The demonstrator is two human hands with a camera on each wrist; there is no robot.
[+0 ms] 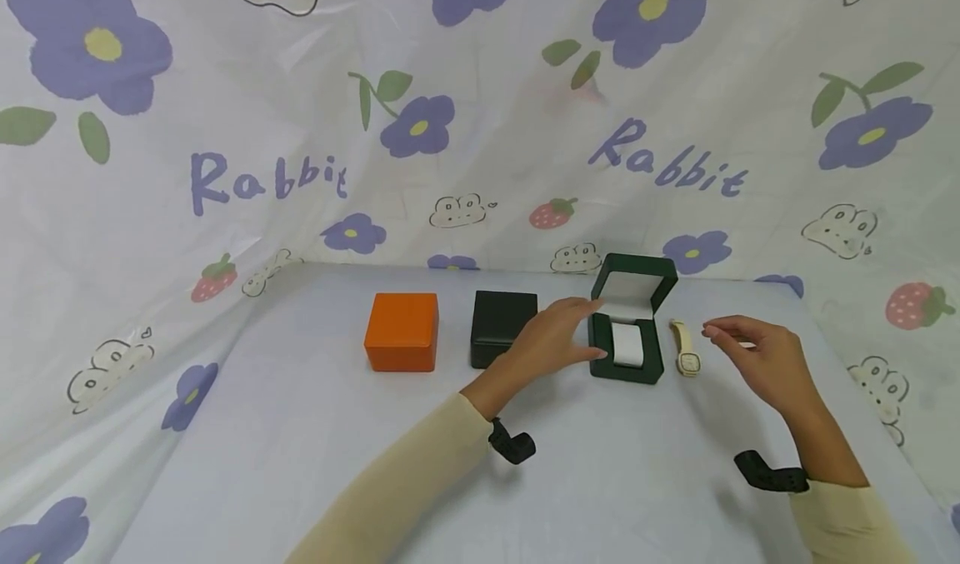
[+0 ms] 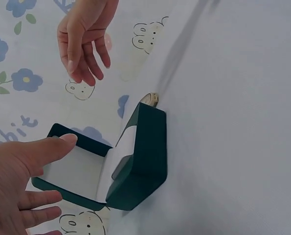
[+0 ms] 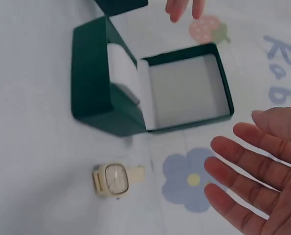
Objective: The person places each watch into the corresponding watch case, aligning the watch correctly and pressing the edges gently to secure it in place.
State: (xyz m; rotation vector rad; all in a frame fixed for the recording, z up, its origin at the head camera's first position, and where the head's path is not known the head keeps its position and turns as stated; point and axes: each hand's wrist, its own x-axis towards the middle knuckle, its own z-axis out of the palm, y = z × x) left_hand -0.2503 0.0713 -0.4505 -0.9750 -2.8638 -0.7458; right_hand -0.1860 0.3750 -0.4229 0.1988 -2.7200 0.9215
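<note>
A green watch box (image 1: 627, 372) stands with its lid raised, and a white cushion (image 1: 627, 345) sits inside it. To its right on the table lies a cream wristwatch (image 1: 687, 356), its square dial plain in the right wrist view (image 3: 117, 179). My left hand (image 1: 551, 335) is at the box's left side, thumb and fingers spread apart; in the left wrist view the hand (image 2: 25, 181) holds nothing. Over the table right of the watch hovers my right hand (image 1: 765, 360), its fingers loosely bent and nothing in them.
A closed black box (image 1: 504, 314) stands left of the green box, partly behind my left forearm. Farther left is a closed orange box (image 1: 402, 331). Behind the white table (image 1: 300, 464) hangs a cloth (image 1: 480, 164) printed with flowers and rabbits.
</note>
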